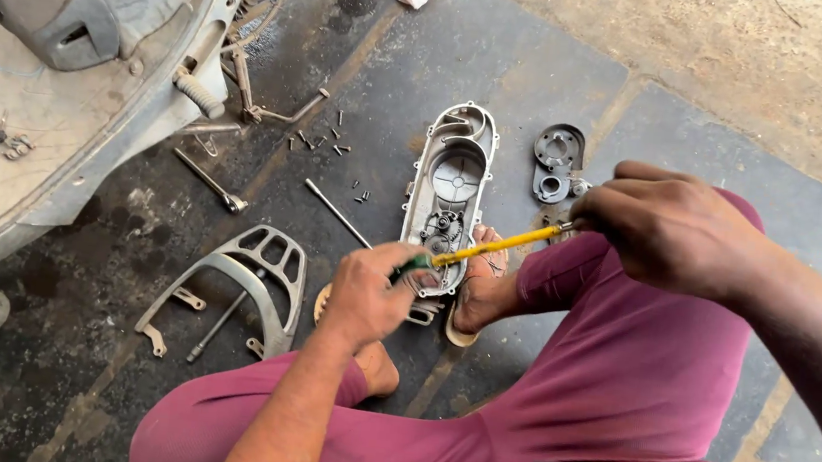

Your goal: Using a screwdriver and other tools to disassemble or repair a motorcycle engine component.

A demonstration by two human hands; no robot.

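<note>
Right hand point(667, 231) clamps yellow-shafted screwdriver point(495, 245), left hand point(370, 292) pinches its tip at the long grey cast-metal engine cover point(450, 190); keep shaft square, press firmly.

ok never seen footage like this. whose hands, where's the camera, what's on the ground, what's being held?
One picture, from a camera worn on a person's head, looking down at their own hands and crossed legs in maroon trousers. They sit on a dark, oily floor beside a scooter. The left hand and right hand hold a yellow-shafted tool over a long metal engine cover. Around it lie loose screws, a grey grab rail, a rod and a small dark plate.
</note>
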